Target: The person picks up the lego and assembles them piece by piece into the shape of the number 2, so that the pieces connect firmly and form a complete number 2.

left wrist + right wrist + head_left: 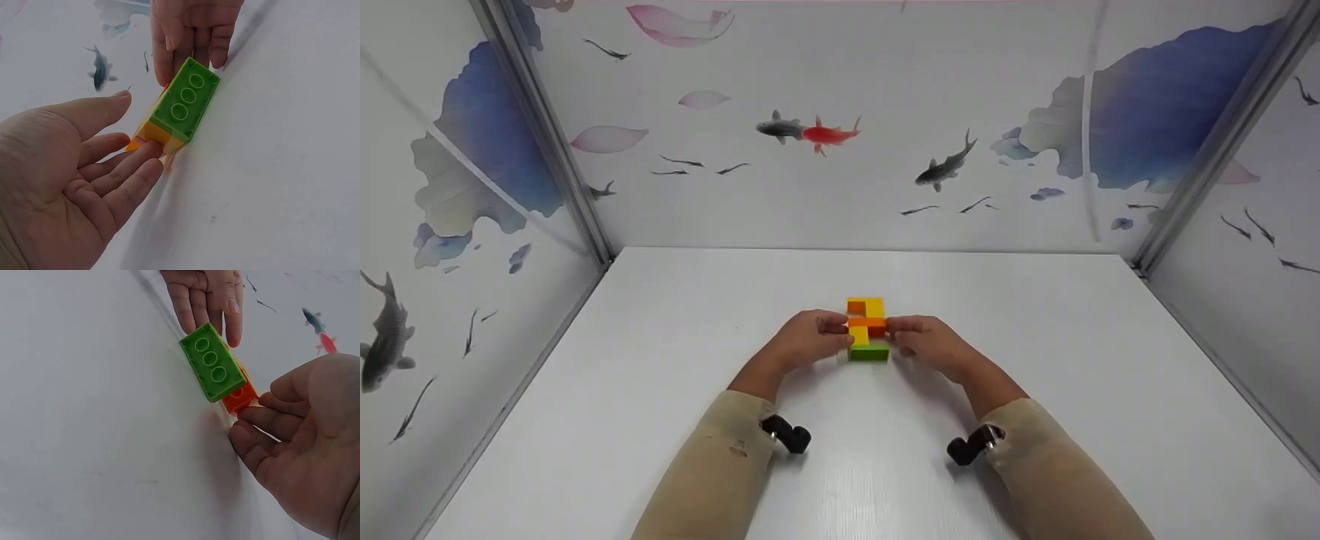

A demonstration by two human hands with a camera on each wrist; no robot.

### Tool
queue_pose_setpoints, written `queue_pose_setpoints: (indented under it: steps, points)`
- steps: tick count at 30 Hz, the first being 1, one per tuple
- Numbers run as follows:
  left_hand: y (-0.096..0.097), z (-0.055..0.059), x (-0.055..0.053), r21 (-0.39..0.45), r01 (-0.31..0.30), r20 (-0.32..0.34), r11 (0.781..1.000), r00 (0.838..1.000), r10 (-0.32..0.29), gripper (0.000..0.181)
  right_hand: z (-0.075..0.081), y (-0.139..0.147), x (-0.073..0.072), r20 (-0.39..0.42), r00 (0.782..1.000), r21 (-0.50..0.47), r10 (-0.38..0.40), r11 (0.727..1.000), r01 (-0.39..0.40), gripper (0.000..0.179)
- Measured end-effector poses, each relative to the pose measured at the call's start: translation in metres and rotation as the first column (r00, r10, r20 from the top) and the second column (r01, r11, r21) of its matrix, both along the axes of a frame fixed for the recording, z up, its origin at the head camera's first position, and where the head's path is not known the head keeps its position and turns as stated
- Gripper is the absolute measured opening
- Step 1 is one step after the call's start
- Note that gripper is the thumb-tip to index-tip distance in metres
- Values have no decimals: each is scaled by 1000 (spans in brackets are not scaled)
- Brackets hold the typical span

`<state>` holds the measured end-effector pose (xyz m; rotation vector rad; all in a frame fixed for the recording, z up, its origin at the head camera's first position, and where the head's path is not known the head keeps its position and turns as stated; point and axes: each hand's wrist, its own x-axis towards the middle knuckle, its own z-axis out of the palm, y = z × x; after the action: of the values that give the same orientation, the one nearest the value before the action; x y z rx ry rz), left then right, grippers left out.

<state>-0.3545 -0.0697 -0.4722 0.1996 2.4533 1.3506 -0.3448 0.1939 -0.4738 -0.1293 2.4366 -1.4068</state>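
Note:
A joined set of toy building bricks lies on the white table between the two hands. Its green brick (pixel 869 353) is nearest the person, hollow underside with rings facing both wrist cameras. Behind it come yellow bricks (pixel 874 306) and orange bricks (pixel 868 323). From the left, the left hand (pixel 812 337) touches the set with nearly straight fingertips at a yellow part (pixel 160 134), its thumb apart from the bricks in the left wrist view. On the other side, fingertips of the right hand (pixel 934 341) rest against an orange brick (pixel 240 398); its fingers are slightly bent, not wrapped round it.
The white tabletop (pixel 870 465) spreads around the hands. White panels painted with fish and leaves (pixel 840 195) stand behind and at both sides, joined by metal corner posts (pixel 547 127). Black camera mounts (pixel 787 435) sit on both sleeved forearms.

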Motion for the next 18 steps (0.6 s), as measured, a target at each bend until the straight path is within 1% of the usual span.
queue_pose_setpoints:
  steps: [4, 6, 8, 10, 12, 14, 16, 18]
  points:
    - [-1, -1, 0, -4, -3, 3, 1000, 1000, 3, 55, 0, 0, -1, 3, 1000, 12, -6, 1000, 6, 43]
    - [-1, -1, 0, -3, -12, -5, 1000, 1000, 12, 55, 0, 1, -1, 3, 1000, 0, -7, 1000, 7, 42]
    - [-2, 0, 0, -11, -22, -31, 1000, 999, 22, 53, 3, 2, -1, -2, 1000, -14, -3, 1000, 3, 41]
    - [-2, 1, 0, -34, -39, -79, 999, 996, 36, 50, 7, 5, -1, -23, 1000, -2, 4, 1000, -4, 42]
    - [-2, 3, 0, -69, -63, -140, 996, 989, 53, 48, 12, 8, -1, -79, 997, 72, 19, 997, -14, 45]
    - [-3, 7, 0, -119, -94, -204, 988, 977, 69, 47, 18, 12, -1, -136, 990, 177, 30, 984, -5, 48]
    - [-4, 10, 0, -174, -128, -260, 977, 962, 80, 48, 23, 16, -1, -195, 980, 293, 47, 956, 12, 51]
    - [-6, 13, 0, -236, -157, -296, 959, 951, 83, 51, 27, 18, -1, -226, 972, 378, 65, 925, 26, 54]
